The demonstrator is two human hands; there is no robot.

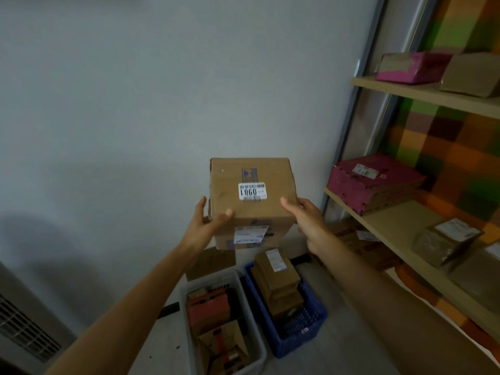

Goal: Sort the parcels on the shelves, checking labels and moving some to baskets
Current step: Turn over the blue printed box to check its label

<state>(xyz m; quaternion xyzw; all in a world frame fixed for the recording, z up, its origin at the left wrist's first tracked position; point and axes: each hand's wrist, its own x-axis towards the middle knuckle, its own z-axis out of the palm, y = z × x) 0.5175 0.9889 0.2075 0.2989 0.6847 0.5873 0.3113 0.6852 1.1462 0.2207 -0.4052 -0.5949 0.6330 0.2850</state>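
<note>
Head view. A brown cardboard box (250, 196) is held up in front of a pale wall (135, 90), above two baskets on the floor. The box is gripped from both sides: the left hand (209, 220) is pressed against its left face with the thumb laid over the top front edge, and the right hand (305, 215) is pressed against its right face with the thumb likewise resting on top. Both hands are closed on the box, fingers partly hidden behind it. A white label (252, 191) with large dark characters is seen on the upper face; a second label (250, 234) is fixed to the front face, its print too blurred to be read.

Below, a white basket (257, 355) is seen holding several brown and reddish parcels. Just beside it on the right, a blue basket (311, 328) is filled with stacked brown parcels (276, 280).

At right, wooden shelves (400, 220) are noted. A magenta parcel (411, 67) and a brown parcel lie on the upper shelf. On the middle shelf a magenta box (373, 182) is stacked, and a taped brown parcel (446, 239) lies nearer the camera. Further items below this shelf appear to be parcels, though shadow prevents certainty.
</note>
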